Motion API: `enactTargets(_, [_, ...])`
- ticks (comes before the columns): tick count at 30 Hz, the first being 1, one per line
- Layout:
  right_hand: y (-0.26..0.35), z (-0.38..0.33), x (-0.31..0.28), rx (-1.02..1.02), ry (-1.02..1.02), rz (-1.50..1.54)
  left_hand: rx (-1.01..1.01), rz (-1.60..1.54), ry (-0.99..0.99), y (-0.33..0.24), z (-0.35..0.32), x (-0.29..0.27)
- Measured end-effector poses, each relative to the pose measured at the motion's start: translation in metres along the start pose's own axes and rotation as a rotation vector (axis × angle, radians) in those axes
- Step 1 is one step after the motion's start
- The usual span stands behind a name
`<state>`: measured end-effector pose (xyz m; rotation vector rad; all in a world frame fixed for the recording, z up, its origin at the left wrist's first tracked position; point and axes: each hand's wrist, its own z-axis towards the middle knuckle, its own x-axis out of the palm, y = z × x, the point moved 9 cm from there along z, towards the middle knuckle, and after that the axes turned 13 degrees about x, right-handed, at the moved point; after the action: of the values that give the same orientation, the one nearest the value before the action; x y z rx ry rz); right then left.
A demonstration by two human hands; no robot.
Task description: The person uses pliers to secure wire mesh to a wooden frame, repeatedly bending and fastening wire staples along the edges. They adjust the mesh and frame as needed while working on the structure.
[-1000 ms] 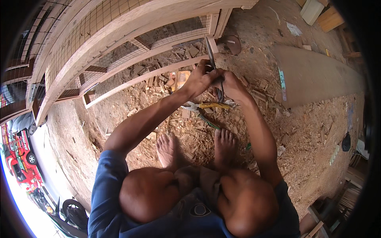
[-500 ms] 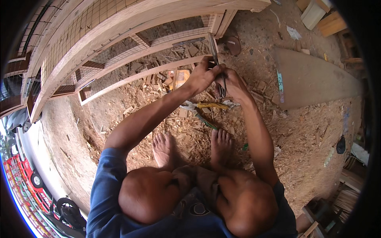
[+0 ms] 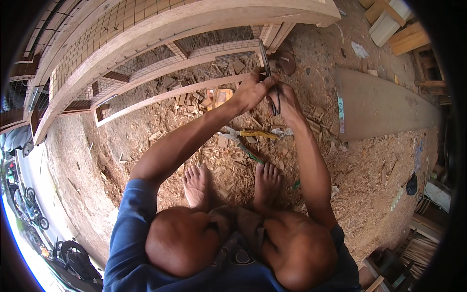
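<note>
My left hand (image 3: 252, 91) is closed around the middle of a long, thin dark metal tool (image 3: 264, 54). Its narrow, blade-like end points away from me, toward the wooden frame. My right hand (image 3: 287, 103) closes round the near part, where a dark curved piece shows beside the fingers. The fingers hide the tool's middle, so its exact kind cannot be made out. Just beyond my hands stands the pale wooden frame (image 3: 168, 97) with wire mesh. On the ground nearer my feet lies a plier-like tool with one yellow handle (image 3: 258, 134) and one green handle (image 3: 252, 154), spread apart.
Wood shavings and offcuts (image 3: 228, 170) cover the ground around my bare feet. A flat brown board (image 3: 389, 104) lies to the right, with timber pieces (image 3: 408, 39) beyond it. A sandal (image 3: 286, 62) sits by the frame's end. Motorbikes (image 3: 75, 258) stand at far left.
The view has shifted slightly. Both hands keep hold of the dark tool in nearly the same place. At far left, a red vehicle has gone from view and parked motorbikes show there.
</note>
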<state>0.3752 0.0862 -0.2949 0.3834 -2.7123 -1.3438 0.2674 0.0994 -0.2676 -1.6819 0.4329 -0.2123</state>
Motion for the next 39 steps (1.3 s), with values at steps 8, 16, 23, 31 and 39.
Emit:
enactTargets(8, [0.008, 0.008, -0.007, -0.062, -0.176, -0.138, 0.028, -0.004, -0.035, -0.005, 0.004, -0.001])
enactTargets(16, [0.001, 0.013, -0.007, -0.023, -0.039, 0.044, -0.011, 0.298, 0.038, 0.005, 0.016, 0.008])
enactTargets(23, [0.008, 0.018, -0.010, -0.167, -0.176, -0.044, 0.028, -0.021, -0.126, 0.005, 0.007, 0.009])
enactTargets(31, [-0.012, 0.029, -0.008, -0.016, -0.069, 0.093, 0.001, -0.154, -0.480, 0.010, -0.008, 0.015])
enactTargets(39, [-0.013, 0.048, -0.018, -0.116, -0.329, -0.366, -0.037, -0.067, -0.510, 0.005, -0.007, 0.010])
